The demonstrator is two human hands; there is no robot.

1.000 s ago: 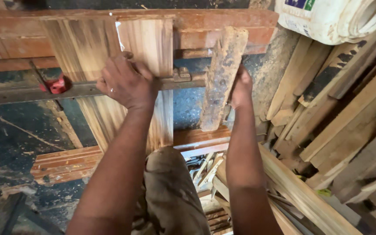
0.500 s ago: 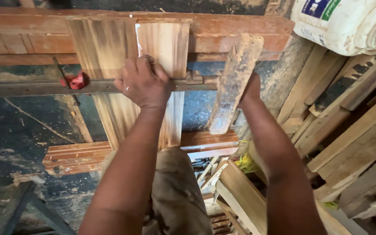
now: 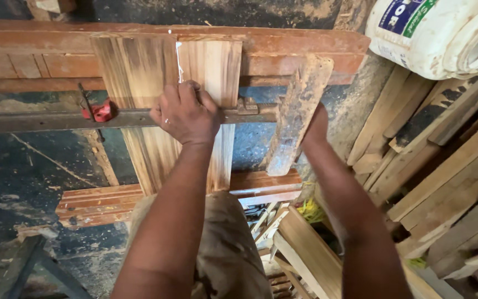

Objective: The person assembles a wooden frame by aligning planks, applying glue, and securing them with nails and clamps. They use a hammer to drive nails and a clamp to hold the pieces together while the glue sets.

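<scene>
Two light wooden boards (image 3: 211, 66) lie side by side across reddish wooden rails (image 3: 40, 63), with a pale seam between them. A long metal bar clamp (image 3: 45, 119) with a red part (image 3: 102, 111) runs across them. My left hand (image 3: 186, 113) rests on the boards and the clamp bar, fingers curled over the seam. My right hand (image 3: 317, 124) is behind a rough weathered plank (image 3: 300, 113) that leans against the far rail; its fingers are hidden.
A white plastic bucket (image 3: 443, 33) sits at the top right. Stacked timber offcuts (image 3: 449, 166) fill the right side. More wood scraps (image 3: 283, 238) lie by my knee. A short reddish plank (image 3: 106, 202) lies on the dark, dusty floor (image 3: 17, 182).
The view has shifted, so the boards and clamp appear lower and further right. My left hand stays on the boards; my right hand remains at the weathered plank.
</scene>
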